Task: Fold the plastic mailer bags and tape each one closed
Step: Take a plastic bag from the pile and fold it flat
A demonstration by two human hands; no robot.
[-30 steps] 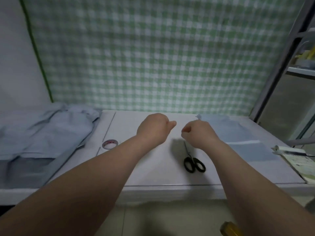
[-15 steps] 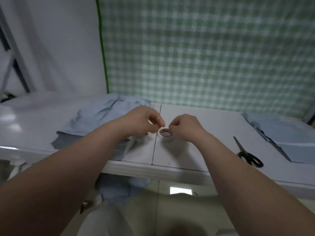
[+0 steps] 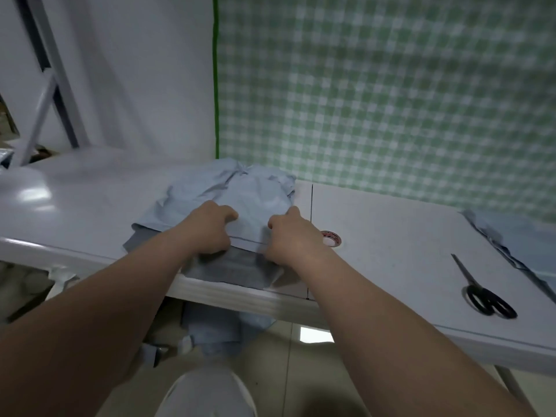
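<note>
A crumpled pile of pale blue plastic mailer bags [image 3: 240, 194] lies on the white table [image 3: 391, 236], with a grey flap hanging near the front edge. My left hand [image 3: 207, 228] and my right hand [image 3: 290, 236] both grip the near edge of the top bag, fingers curled over it. A small roll of tape [image 3: 332, 237] lies flat just right of my right hand. Black-handled scissors [image 3: 481, 290] rest further right on the table.
More pale blue mailer bags [image 3: 517, 236] lie at the table's far right edge. Other bags [image 3: 222, 326] hang or lie under the table by the floor. A green checked curtain [image 3: 391, 100] backs the table; a metal frame [image 3: 51, 85] stands at left.
The view has swung left toward the bag pile. Both hands moved from above the tape roll onto the top bag's near edge and took hold of it.
</note>
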